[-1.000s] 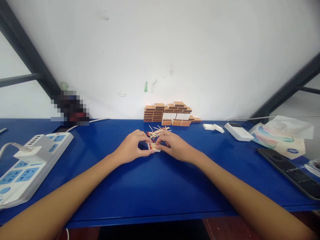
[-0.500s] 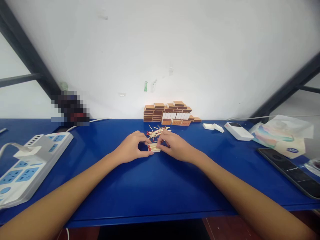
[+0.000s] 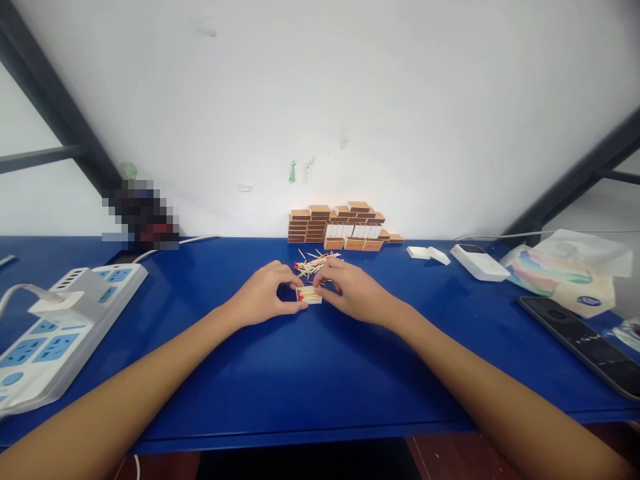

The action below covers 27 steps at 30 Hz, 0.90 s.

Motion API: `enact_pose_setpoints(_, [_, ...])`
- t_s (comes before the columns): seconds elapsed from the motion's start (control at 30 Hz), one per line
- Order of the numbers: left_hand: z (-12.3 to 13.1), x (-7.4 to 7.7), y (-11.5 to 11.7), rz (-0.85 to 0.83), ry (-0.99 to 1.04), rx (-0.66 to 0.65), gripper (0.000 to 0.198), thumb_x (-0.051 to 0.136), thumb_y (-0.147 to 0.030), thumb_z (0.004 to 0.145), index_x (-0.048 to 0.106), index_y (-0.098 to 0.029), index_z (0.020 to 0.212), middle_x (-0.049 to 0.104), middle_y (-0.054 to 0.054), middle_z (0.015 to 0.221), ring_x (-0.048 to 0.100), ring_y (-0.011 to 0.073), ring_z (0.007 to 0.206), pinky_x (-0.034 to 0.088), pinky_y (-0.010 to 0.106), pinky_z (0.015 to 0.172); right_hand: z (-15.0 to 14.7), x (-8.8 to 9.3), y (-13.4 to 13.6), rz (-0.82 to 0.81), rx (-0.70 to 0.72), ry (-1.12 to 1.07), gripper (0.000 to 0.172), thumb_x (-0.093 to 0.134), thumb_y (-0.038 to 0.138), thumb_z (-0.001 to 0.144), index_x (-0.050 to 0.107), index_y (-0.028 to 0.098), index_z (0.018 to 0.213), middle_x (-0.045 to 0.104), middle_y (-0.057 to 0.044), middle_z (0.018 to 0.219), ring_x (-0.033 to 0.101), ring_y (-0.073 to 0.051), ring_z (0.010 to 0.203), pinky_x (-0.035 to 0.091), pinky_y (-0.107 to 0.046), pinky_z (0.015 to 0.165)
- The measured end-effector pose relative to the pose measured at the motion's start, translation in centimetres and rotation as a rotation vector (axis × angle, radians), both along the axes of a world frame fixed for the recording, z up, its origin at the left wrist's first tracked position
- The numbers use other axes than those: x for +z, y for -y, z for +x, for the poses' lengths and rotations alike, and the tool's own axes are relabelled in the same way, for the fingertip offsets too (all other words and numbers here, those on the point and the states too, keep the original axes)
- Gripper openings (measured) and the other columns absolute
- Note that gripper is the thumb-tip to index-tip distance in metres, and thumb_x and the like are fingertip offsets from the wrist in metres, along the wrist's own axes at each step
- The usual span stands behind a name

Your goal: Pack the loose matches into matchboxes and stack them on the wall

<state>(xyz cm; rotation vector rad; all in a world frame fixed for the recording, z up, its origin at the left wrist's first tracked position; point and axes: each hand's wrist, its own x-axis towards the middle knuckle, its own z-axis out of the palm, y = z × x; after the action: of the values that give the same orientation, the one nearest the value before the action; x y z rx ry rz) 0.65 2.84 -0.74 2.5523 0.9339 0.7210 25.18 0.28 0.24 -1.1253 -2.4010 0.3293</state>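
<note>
A small white matchbox tray (image 3: 310, 295) holding red-tipped matches lies on the blue table (image 3: 320, 373) between my two hands. My left hand (image 3: 263, 293) curls round its left end, thumb and fingers pinching it. My right hand (image 3: 350, 290) grips the tray's right end with bent fingers. Just behind the tray lies a loose heap of matches (image 3: 315, 261). Against the wall stands a stack of matchboxes (image 3: 340, 227), brown and white.
A white power strip (image 3: 55, 327) with blue sockets lies far left. Two small white box parts (image 3: 427, 254), a white device (image 3: 479, 262), a tissue pack (image 3: 565, 270) and a dark phone (image 3: 580, 343) lie to the right. The table's front edge is near me.
Both hands stay on the tray; the right fingers shifted slightly over its right end. Nothing else moved.
</note>
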Motion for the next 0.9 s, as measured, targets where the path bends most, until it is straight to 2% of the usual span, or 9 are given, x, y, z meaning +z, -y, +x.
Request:
enact_pose_setpoints(0.13, [-0.05,-0.04,-0.01,-0.004,0.003,0.002,0.029,0.081,-0.044,0.083,0.077,-0.025,0.104,0.075,0.002,0.098,0.063,0.0228,0.094,0.050,0.037,0.086,-0.15,0.21,0.32,-0.009,0.032,0.013,0.011,0.060,0.018,0.098,0.070,0.022,0.097,0.060,-0.006,0.099,0.058,-0.018,0.087,0.046,-0.031,0.076])
enact_pose_setpoints(0.47, [0.13,0.37,0.27,-0.012,0.001,-0.046,0.026,0.080,-0.042,0.083,0.076,-0.024,0.101,0.074,0.003,0.095,0.062,0.0229,0.095,0.051,0.038,0.087,-0.39,0.22,0.26,0.004,-0.006,0.034,0.010,0.061,0.014,0.095,0.067,0.021,0.092,0.061,-0.005,0.097,0.058,-0.018,0.087,0.045,-0.031,0.076])
enact_pose_setpoints(0.73, [0.20,0.22,0.40,0.001,0.001,-0.061,0.024,0.078,-0.042,0.084,0.075,-0.025,0.100,0.073,0.002,0.094,0.062,0.0230,0.094,0.051,0.037,0.086,-0.60,0.19,0.88,-0.016,0.008,0.042,0.009,0.061,0.020,0.098,0.065,0.021,0.090,0.061,-0.006,0.098,0.058,-0.018,0.083,0.045,-0.032,0.074])
enact_pose_setpoints(0.9, [0.25,0.38,0.47,0.002,-0.033,-0.030,0.026,0.080,-0.043,0.082,0.075,-0.025,0.100,0.071,0.002,0.091,0.061,0.0228,0.092,0.051,0.037,0.084,0.13,0.68,0.07,0.065,-0.024,-0.015,0.012,0.060,0.024,0.099,0.066,0.021,0.090,0.061,-0.006,0.097,0.057,-0.018,0.083,0.044,-0.032,0.073])
